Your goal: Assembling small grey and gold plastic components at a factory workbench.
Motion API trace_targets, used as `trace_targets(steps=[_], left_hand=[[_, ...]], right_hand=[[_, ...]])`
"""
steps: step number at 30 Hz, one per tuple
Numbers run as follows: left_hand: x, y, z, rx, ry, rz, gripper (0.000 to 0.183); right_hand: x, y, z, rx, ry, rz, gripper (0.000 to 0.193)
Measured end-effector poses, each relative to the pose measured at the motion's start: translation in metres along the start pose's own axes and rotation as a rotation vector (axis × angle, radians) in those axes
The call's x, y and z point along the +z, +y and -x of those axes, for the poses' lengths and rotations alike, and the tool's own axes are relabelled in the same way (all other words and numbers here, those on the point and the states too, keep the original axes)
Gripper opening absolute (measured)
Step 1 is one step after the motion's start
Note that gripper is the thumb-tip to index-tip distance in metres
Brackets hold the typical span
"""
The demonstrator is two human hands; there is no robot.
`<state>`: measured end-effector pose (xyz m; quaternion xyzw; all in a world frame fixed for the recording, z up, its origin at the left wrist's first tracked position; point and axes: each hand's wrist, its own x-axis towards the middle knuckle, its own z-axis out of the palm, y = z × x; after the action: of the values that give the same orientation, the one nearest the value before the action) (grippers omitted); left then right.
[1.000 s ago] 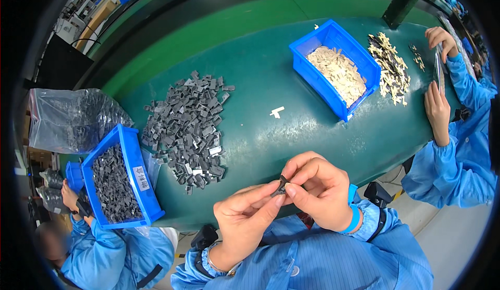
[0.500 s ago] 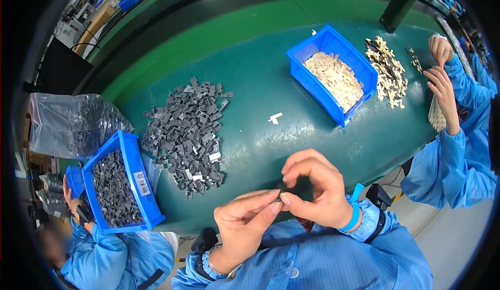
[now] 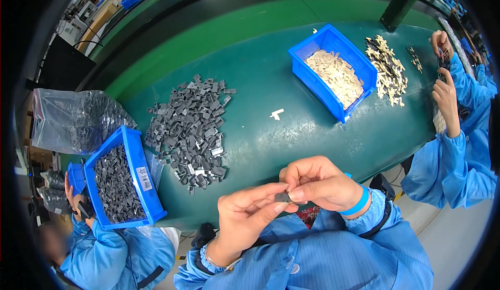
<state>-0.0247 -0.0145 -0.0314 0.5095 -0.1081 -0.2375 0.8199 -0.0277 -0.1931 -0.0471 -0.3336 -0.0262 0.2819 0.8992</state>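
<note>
Dark small part (image 3: 283,197) pinched between left hand (image 3: 250,217) and right hand (image 3: 317,183).

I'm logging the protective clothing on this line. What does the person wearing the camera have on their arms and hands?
Both hands are bare, with no gloves. The left hand and right hand come out of long bright blue sleeves of a smooth work coat, gathered at the cuffs. A plain light blue wristband circles the right wrist. A thin band shows at the left wrist, too small to tell what kind.
</note>
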Motion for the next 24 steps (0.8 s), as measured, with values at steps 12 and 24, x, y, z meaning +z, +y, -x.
trace_targets(steps=[12,24], left_hand=[[0.005,0.004,-0.002,0.106,0.012,-0.188,0.027],[-0.005,-0.004,0.007,-0.352,-0.038,0.706,0.024]], right_hand=[[0.007,-0.002,0.001,-0.025,0.071,0.115,0.01],[-0.001,-0.004,0.0,-0.496,0.021,0.822,0.014]])
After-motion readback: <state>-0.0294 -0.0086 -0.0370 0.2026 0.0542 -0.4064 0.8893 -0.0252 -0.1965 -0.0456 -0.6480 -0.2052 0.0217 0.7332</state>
